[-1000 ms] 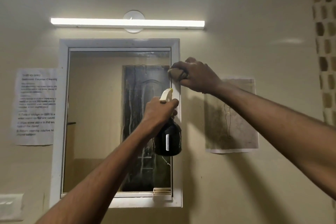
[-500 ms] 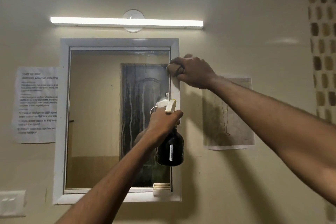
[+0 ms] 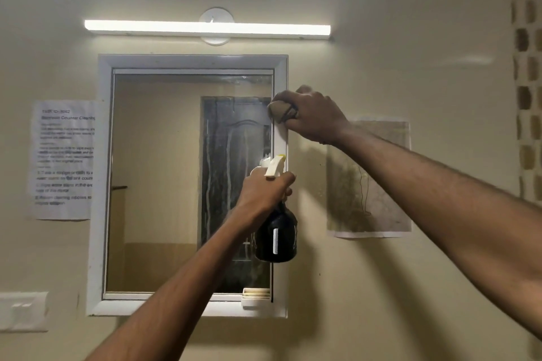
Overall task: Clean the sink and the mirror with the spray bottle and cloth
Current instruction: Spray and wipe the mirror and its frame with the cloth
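Nearest to us, our left hand point(image 3: 265, 193) is wrapped around the neck of the dark, rounded plastic spray bottle point(image 3: 276, 236), whose pale cream trigger head point(image 3: 274, 166) sticks up above our knuckles. The bottle hangs upright below the fist, in front of the lower right part of the mirror and overlapping its frame's right edge.

Higher up and a little farther, our right hand point(image 3: 312, 116) is clenched on a small bunched beige cloth point(image 3: 279, 110), pressing it against the upper right side of the white rectangular frame point(image 3: 192, 61), right where frame meets glass.

Behind both hands, the wall-mounted mirror point(image 3: 155, 184) carries pale vertical streaks of liquid running down its right half, over the reflection of a dark panelled door point(image 3: 231, 161). A small white ribbed fitting point(image 3: 255, 297) sits at the frame's bottom right corner.

On the cream wall point(image 3: 410, 9) itself, a printed white paper notice point(image 3: 63, 160) hangs to the left of the mirror, its text too blurred to read in full, and a stained, yellowed sheet of paper point(image 3: 378, 184) hangs to the right. A lit white tube light point(image 3: 206, 30) runs above the mirror. A white switch plate point(image 3: 22, 311) is at the lower left, and a column of patterned tiles point(image 3: 526, 67) lines the far right edge.

The sink is not in view.
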